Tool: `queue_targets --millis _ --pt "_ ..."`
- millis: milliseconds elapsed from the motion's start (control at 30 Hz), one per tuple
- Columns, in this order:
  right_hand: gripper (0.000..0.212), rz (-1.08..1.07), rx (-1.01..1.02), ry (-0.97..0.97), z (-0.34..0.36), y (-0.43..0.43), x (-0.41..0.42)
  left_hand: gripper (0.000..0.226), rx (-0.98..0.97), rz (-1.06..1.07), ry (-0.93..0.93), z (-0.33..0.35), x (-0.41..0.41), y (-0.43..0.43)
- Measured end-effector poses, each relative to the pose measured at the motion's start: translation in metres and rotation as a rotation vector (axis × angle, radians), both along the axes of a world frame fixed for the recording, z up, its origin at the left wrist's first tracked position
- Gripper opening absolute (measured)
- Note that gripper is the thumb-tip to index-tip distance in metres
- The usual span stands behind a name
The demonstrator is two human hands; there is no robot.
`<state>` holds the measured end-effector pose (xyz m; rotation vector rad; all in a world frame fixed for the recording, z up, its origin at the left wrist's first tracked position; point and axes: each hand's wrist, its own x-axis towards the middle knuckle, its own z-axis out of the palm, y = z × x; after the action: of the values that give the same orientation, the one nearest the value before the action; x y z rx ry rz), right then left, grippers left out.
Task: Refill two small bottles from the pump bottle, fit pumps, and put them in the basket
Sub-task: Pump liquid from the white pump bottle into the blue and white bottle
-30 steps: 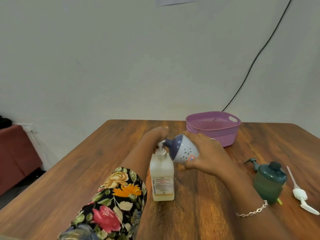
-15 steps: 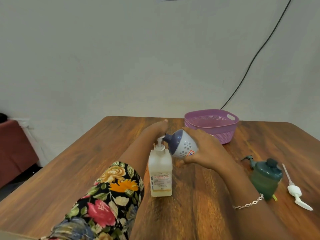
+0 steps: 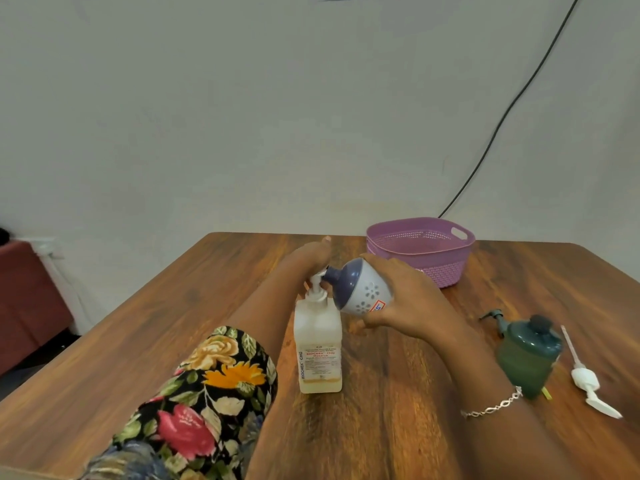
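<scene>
Left hand presses flat on the clear square plastic pump bottle, right hand wraps the tilted round white-and-navy small bottle at the spout, soap may miss its narrow neck; woven purple basket behind, smooth green bottle right.

Wooden worktop, pump bottle standing mid-surface, purple basket at the far side, green bottle and loose white pump at right
</scene>
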<state>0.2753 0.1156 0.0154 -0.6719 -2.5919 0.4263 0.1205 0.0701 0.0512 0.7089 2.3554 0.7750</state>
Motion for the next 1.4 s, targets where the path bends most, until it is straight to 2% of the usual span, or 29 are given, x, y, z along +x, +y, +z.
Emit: queue_targets --millis 200,300,433,533,700,833,1033,1400 --pt "0.087 0.003 -0.009 -0.034 -0.009 0.003 -0.001 0.065 -0.005 0.010 0.156 -0.025 -0.014 0.011" --pt "0.088 0.004 -0.013 -0.032 -0.011 0.003 -0.002 0.065 -0.009 0.020 0.169 -0.028 -0.015 0.010" --pt "0.087 0.004 -0.010 -0.007 -0.005 0.004 -0.003 0.062 0.011 0.041 0.039 -0.010 -0.006 0.005" --pt "0.085 0.008 -0.007 0.009 0.000 0.007 -0.004 0.051 0.075 0.047 -0.004 -0.001 -0.003 0.007" --pt "0.087 -0.010 0.001 -0.056 -0.004 0.007 -0.005 0.062 0.076 0.038 0.054 -0.019 -0.009 0.009" --pt "0.088 -0.008 -0.015 -0.070 -0.008 0.006 -0.004 0.062 0.046 0.034 0.125 -0.024 -0.008 0.006" --pt "0.085 0.002 -0.043 0.000 -0.001 0.005 -0.004 0.060 0.110 -0.014 0.099 -0.008 -0.007 0.007" --pt "0.089 -0.006 -0.017 -0.056 -0.011 0.007 -0.004 0.066 0.056 -0.021 0.241 -0.032 -0.020 0.014"
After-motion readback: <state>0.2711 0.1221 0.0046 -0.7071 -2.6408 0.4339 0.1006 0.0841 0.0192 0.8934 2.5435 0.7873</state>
